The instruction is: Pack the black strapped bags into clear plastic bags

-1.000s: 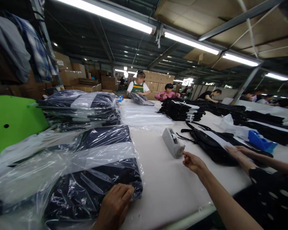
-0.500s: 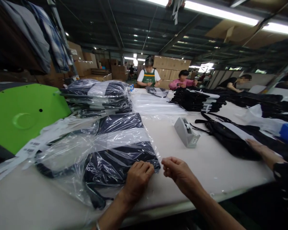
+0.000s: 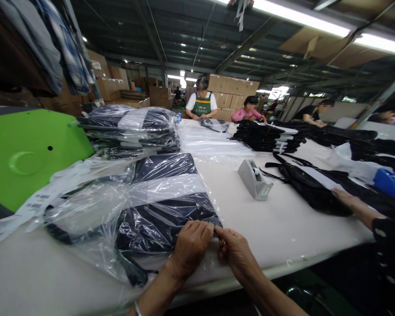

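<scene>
A dark bag [image 3: 164, 226] with a pale band across its middle lies flat inside a clear plastic bag [image 3: 95, 215], its strap looping out to the left under the film. At the near right corner of this package, my left hand [image 3: 192, 243] is closed on the plastic edge. Right beside it, my right hand [image 3: 235, 250] pinches the same corner, thumb and fingertips together. The two hands almost touch. What exactly lies between the right fingertips is too small to see, but they are on the plastic corner.
A grey tape dispenser [image 3: 255, 180] stands right of the package. Wrapped bags [image 3: 131, 131] are stacked behind, beside a green machine [image 3: 36, 153] and white label strips [image 3: 52, 193]. Another person's hand [image 3: 347, 199] rests on a black bag [image 3: 312, 188]. Black bags [image 3: 266, 136] are piled further back.
My right hand has moved left and pinched the plastic corner beside my left hand. My left hand has kept its hold. The view has shifted slightly.
</scene>
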`<state>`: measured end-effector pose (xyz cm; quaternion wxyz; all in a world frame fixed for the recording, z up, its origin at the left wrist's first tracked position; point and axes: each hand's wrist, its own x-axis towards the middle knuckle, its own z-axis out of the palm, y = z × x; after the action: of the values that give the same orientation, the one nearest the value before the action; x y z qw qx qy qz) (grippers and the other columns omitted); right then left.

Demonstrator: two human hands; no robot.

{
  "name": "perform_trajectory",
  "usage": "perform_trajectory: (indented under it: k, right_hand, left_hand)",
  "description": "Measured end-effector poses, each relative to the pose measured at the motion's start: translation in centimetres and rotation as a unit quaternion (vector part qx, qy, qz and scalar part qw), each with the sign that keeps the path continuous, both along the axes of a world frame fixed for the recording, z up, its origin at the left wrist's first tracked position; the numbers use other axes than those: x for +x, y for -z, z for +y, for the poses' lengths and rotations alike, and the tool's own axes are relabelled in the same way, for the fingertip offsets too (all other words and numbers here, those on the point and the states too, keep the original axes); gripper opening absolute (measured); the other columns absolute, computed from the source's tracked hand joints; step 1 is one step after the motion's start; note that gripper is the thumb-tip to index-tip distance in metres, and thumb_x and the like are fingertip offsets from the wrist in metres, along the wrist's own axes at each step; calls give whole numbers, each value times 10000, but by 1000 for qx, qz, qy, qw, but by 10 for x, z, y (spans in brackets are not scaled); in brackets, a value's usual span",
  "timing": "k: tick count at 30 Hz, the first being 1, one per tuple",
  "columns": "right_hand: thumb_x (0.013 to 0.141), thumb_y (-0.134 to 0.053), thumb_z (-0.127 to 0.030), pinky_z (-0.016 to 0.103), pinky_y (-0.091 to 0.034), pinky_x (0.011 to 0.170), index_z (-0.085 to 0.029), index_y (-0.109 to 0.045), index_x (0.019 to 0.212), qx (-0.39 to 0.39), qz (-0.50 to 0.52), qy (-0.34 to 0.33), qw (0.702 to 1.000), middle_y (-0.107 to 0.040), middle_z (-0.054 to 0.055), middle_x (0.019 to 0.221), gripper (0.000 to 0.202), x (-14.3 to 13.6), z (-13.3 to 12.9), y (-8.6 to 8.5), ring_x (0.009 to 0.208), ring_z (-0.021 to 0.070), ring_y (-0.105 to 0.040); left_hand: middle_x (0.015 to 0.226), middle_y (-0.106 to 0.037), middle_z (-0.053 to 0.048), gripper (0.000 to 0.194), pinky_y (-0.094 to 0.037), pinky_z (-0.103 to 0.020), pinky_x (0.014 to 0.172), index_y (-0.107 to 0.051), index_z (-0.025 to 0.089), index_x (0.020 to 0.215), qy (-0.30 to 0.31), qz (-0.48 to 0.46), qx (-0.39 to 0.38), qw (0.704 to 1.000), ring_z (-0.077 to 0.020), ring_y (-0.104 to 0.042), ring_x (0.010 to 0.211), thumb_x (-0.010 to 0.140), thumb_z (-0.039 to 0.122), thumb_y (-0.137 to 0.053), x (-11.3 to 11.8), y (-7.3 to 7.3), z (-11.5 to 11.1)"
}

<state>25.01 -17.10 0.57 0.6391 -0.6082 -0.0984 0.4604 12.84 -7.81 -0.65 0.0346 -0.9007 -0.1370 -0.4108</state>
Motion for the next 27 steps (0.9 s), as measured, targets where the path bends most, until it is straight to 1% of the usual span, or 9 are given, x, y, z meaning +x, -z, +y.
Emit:
perform_trajectory:
  k: [4,7,10,13,17,19,22,24,27]
  right_hand:
    - [574,-878,-535,212,-314,388,-184,-513,610,-6,-12,5,1000,-507,-62,474,508,0,2,3,370,60,-393]
    - [560,-890,-540,208,-333,396,-176,-525,619,6,17,-10,1000,-526,-59,493,519,1,-1,3,383,55,-401]
    - [524,-938,-448,189,-397,464,-134,-605,708,8,75,-53,996,-605,-29,588,493,2,-10,-2,467,52,-482]
    - [483,-966,-308,181,-441,550,-114,-648,875,8,123,-69,990,-653,-12,667,541,0,-18,-12,565,66,-565]
    - [496,-940,-225,209,-458,602,-168,-568,994,29,142,-57,988,-660,-36,695,624,-5,-18,-23,603,85,-585]
    - [546,-906,-231,213,-443,606,-180,-535,1017,50,82,-56,994,-658,-46,699,601,-7,-14,-23,599,86,-572]
    - [659,-832,-274,237,-453,657,-196,-505,1042,75,-124,-52,988,-672,-43,694,510,-6,-7,-17,639,118,-603]
    - [747,-767,-305,266,-477,715,-208,-496,1079,83,-279,-49,955,-689,-32,717,439,-3,-3,-12,695,151,-644]
    - [831,-687,-287,275,-493,729,-218,-511,1125,94,-466,-50,878,-690,-25,753,349,4,1,-9,708,162,-667]
  left_hand:
    - [930,-697,-55,324,-496,-344,778,-511,138,1330,7,32,-4,999,-188,-650,836,1028,177,-400,-1,3,2]
    - [957,-690,-72,284,-502,-354,790,-569,147,1256,0,28,-1,1000,-206,-647,863,1014,175,-422,-1,6,2]
    - [922,-669,-75,261,-513,-365,752,-588,143,1200,-17,32,-11,999,-225,-629,831,983,141,-442,-2,6,1]
    - [870,-638,-60,251,-517,-364,715,-600,158,1162,-32,40,-48,998,-230,-604,790,948,115,-476,-2,-1,0]
    - [912,-631,-51,300,-525,-367,779,-614,191,1159,-41,54,-131,989,-234,-611,868,894,75,-537,-3,-18,2]
    - [944,-634,-46,324,-524,-365,810,-626,210,1143,-38,69,-176,981,-232,-619,909,867,54,-560,-5,-28,3]
    - [981,-635,-41,310,-521,-359,834,-639,225,1111,-29,84,-230,969,-227,-626,942,861,54,-571,-9,-40,3]
    - [991,-636,-38,269,-519,-355,832,-643,229,1092,-24,82,-259,962,-223,-631,946,877,80,-577,-12,-45,3]
    - [992,-641,-26,236,-513,-342,828,-645,236,1068,-17,75,-302,950,-213,-638,943,879,102,-602,-19,-48,6]
